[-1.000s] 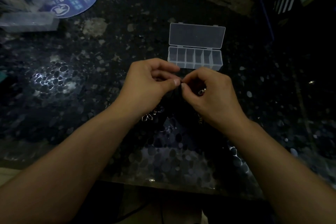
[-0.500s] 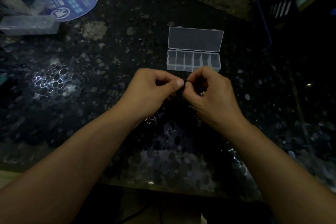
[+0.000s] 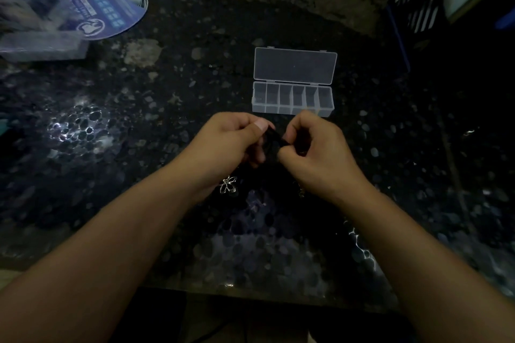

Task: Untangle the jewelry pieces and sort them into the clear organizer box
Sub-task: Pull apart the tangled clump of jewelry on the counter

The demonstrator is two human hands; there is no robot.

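— Both your hands meet over the dark speckled countertop (image 3: pixel 167 108): left hand (image 3: pixel 228 145) and right hand (image 3: pixel 317 153) each pinch a dark tangled cord (image 3: pixel 274 139) between thumb and forefinger.
— And the box?
— Your clear organizer box (image 3: pixel 292 99) lies open just beyond your knuckles; a silver flower pendant (image 3: pixel 229 184) dangles below your left wrist.

Hands: two, left hand (image 3: pixel 228 145) and right hand (image 3: pixel 315 153). Clear organizer box (image 3: pixel 292 99): one, six compartments. Round fan (image 3: pixel 108 8): one.
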